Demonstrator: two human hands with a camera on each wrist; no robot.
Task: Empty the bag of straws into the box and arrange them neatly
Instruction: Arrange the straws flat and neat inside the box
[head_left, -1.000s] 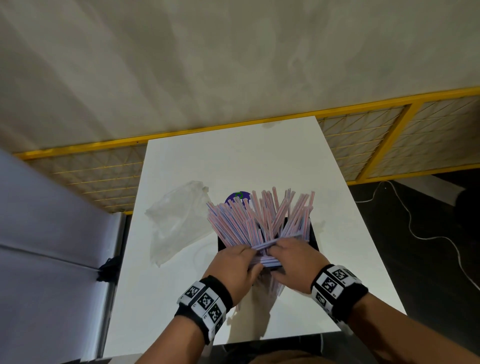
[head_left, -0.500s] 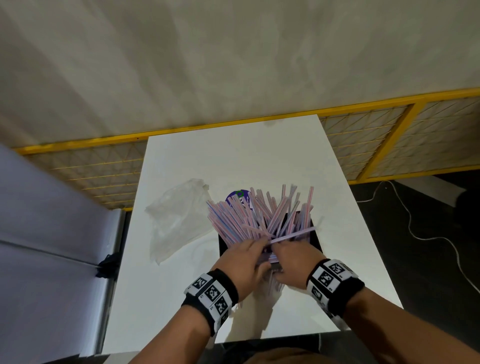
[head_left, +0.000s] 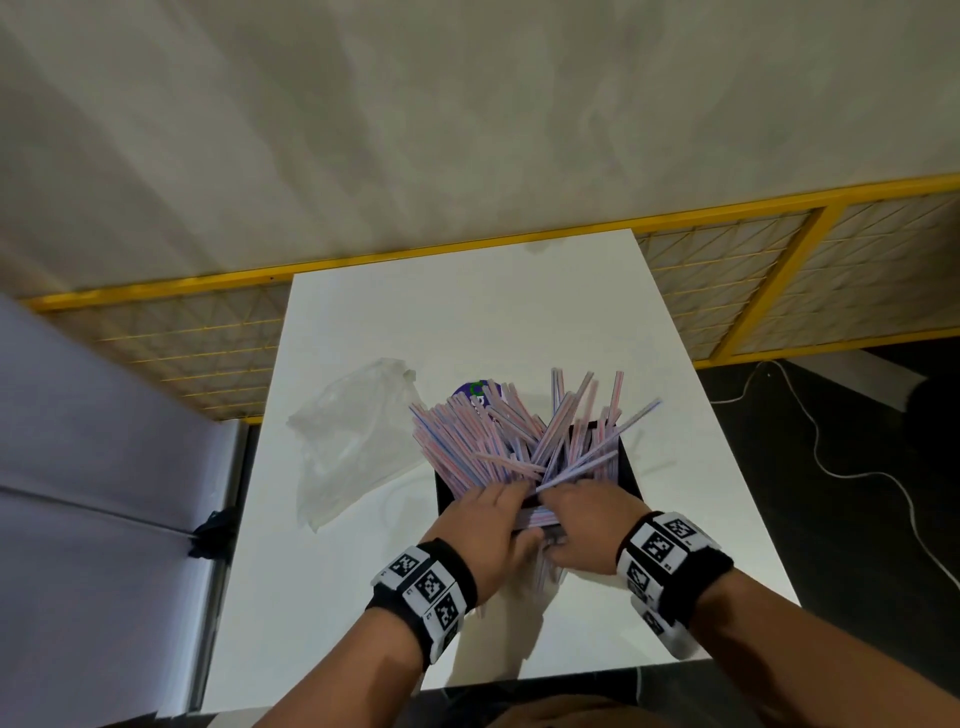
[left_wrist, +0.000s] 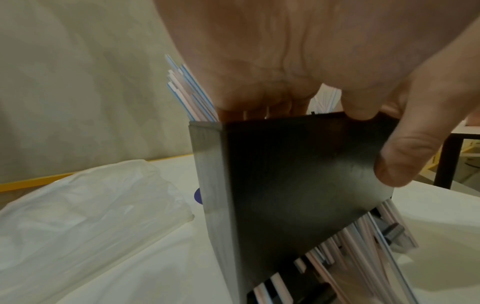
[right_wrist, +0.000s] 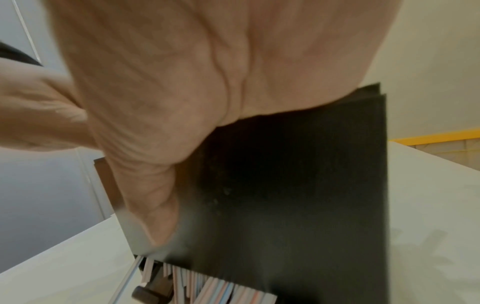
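Thin pink-, blue- and white-striped plastic straws (head_left: 498, 441) are seen standing fanned and crossed in the black rectangular box (head_left: 626, 467), tips leaning toward the far edge of the tabletop; a few are laid slantwise across the rest. More straws are seen poking out at the box's near bottom edge in both wrist views (left_wrist: 363, 236) (right_wrist: 207, 292). The box is placed on the white tabletop (head_left: 467, 312), roughly mid-width, nearer the front edge than the far edge.

The left hand (head_left: 485, 525) is set at the box's near rim: fingers (left_wrist: 259, 105) are tucked over the rim among the straws, thumb is pressed on the outer black wall, so the wall is pinched. The right hand (head_left: 584, 522) is placed just beside it, touching it, at the same rim; its thumb is laid down the outer wall in the right wrist view, fingers are hidden behind the palm, so their curl cannot be told.

A crumpled clear plastic bag (head_left: 353, 441) is lying flat just left of the box, toward the left edge. A purple round label (head_left: 475, 395) is partly hidden behind the straws, on the far side of the box.

Black wristbands with square-code markers (head_left: 428, 587) are worn on both wrists.
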